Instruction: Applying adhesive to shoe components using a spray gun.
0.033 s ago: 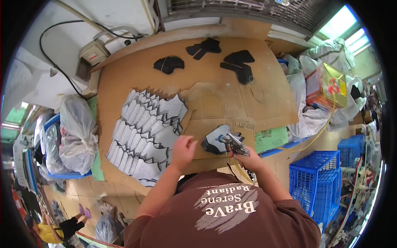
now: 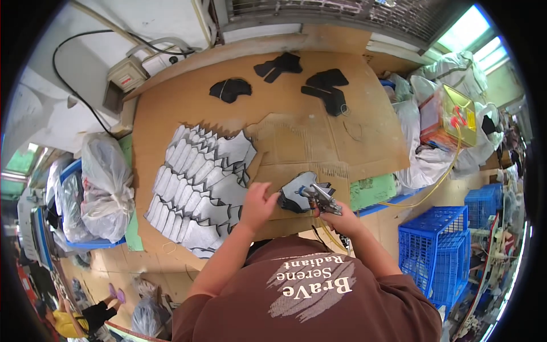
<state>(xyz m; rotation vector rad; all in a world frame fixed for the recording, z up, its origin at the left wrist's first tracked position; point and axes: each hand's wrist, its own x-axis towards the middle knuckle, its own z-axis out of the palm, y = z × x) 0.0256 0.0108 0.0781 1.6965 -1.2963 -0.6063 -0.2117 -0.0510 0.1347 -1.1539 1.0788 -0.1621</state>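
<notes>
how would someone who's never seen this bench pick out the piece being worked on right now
Start at the big cardboard-covered table and find the overlapped rows of grey cut pieces on its left half. Just right of them, at the near edge, one grey-and-black piece lies alone under the left hand, with the metal spray gun in the right hand at it. Unlike the rows, it is single and being held.

Rows of grey cut pieces [image 2: 199, 182] are seen left of centre, black pieces [image 2: 327, 88] at the top, blue crates [image 2: 441, 256] lower right.
</notes>
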